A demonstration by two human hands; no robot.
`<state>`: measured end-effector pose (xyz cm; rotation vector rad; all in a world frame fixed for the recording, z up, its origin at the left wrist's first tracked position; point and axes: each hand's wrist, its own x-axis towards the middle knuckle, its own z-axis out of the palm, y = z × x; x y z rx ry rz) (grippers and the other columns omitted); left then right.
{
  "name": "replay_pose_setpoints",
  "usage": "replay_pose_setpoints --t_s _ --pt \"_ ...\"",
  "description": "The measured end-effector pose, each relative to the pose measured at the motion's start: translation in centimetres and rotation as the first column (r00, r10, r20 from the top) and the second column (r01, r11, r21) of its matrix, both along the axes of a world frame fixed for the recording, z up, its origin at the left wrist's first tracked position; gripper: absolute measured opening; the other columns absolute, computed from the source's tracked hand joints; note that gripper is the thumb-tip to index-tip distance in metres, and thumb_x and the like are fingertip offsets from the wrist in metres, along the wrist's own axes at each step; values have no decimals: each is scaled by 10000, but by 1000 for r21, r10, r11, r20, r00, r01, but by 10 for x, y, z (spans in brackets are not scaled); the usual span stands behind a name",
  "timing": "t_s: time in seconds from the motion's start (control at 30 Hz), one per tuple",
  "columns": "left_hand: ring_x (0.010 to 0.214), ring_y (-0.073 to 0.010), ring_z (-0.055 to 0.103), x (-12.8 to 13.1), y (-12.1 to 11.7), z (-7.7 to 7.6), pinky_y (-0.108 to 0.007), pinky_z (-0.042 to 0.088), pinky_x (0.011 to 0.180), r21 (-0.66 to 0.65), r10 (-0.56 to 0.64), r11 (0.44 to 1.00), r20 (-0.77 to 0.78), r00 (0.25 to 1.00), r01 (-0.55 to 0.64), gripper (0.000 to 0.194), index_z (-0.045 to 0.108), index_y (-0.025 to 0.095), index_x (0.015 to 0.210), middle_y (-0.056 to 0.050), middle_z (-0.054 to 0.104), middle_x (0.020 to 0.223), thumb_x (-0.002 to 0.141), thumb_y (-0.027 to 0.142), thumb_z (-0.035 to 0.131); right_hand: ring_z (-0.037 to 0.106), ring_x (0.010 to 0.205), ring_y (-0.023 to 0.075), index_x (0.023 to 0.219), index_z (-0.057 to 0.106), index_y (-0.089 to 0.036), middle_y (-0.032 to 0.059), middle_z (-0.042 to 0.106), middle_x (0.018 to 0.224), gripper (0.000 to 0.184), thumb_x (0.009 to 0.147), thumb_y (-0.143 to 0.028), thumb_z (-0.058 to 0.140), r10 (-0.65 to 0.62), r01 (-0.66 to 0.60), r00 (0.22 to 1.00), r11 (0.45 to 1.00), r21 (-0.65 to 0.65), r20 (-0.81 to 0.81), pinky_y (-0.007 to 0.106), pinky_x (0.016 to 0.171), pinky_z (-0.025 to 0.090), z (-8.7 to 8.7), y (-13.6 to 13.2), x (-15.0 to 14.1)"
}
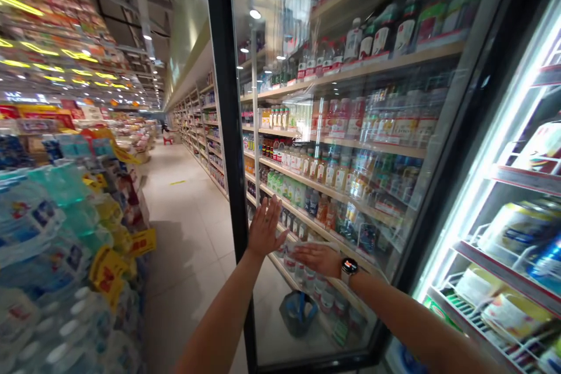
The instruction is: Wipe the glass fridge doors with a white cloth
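An open glass fridge door (pixel 333 6) with a black frame stands in front of me. My left hand (pixel 264 228) lies flat against the glass near the frame's left edge, fingers spread and pointing up. Beside it and a little lower, my right hand (pixel 316 258) rests flat on the glass with fingers stretched to the left. That wrist carries a smartwatch (pixel 349 267). Neither hand holds anything. Through and in the glass I see shelves of bottled drinks (pixel 324 169).
The lit fridge interior (pixel 521 234) at the right has wire shelves with packaged goods. Stacks of wrapped water bottles (pixel 48 257) with yellow price tags line the left. A tiled aisle (pixel 184 216) runs ahead. A blue basket (pixel 298 312) sits on the floor behind the glass.
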<state>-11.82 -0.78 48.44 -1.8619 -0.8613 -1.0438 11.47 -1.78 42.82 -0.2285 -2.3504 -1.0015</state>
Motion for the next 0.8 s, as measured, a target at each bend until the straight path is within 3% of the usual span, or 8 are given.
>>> replay_pose_setpoints --t_s 0.1,0.2,0.3,0.37,0.43,0.57,0.67,0.8 --pt "1494 -297 169 -3 2 2 -419 210 1189 -24 34 999 -1 999 -34 772 186 122 1545 -148 336 1557 911 456 472 524 1288 65 1236 653 -296 -63 685 1256 385 985 -166 392 -37 38 998 999 -38 43 166 1080 413 35 8 38" --pt "1496 -299 160 1 6 4 -432 229 1188 18 15 1000 35 999 -16 756 206 147 1544 -145 327 1564 907 419 511 483 1338 106 1320 582 -321 -51 620 1355 423 966 -151 428 -205 195 973 976 -96 -107 274 1148 384 112 23 91" --pt "1498 -326 133 24 6 9 -505 224 1187 48 -9 999 142 990 2 728 220 170 1541 -150 267 1591 911 367 527 278 1470 192 1471 404 -214 62 437 1523 558 946 -47 319 -325 300 888 945 -128 -324 516 1220 251 180 37 135" --pt "1496 -334 141 53 2 13 -532 236 1178 36 -28 999 209 978 21 725 193 146 1544 -171 240 1596 921 344 509 179 1500 205 1467 411 -196 73 413 1538 597 913 -1 299 -334 317 831 941 -114 -446 561 1225 208 193 43 146" --pt "1494 -321 161 90 -4 17 -512 253 1176 27 -64 998 209 976 59 721 162 120 1546 -179 253 1589 935 335 477 203 1494 199 1422 480 -202 67 469 1500 589 896 8 320 -308 301 832 949 -90 -460 532 1220 248 175 45 143" --pt "1490 -296 188 151 -7 19 -478 238 1183 -21 -66 997 113 991 69 690 164 129 1547 -152 295 1577 953 367 421 467 1363 196 1347 570 -220 66 636 1330 463 937 -79 407 -208 196 937 978 -68 -282 438 1117 444 84 36 131" --pt "1475 -283 245 169 -2 13 -459 211 1189 -36 1 999 86 996 2 681 175 142 1546 -140 340 1556 960 400 409 620 1196 164 1292 616 -260 18 717 1194 392 970 -139 428 -155 144 968 987 -65 -195 342 1016 535 25 22 136" --pt "1456 -273 298 170 2 5 -435 197 1192 -17 75 997 73 995 -74 688 168 175 1548 -125 378 1535 958 419 424 641 1147 99 1263 629 -337 -77 714 1188 393 999 -170 390 -72 68 995 995 -70 -64 226 983 535 8 9 154"
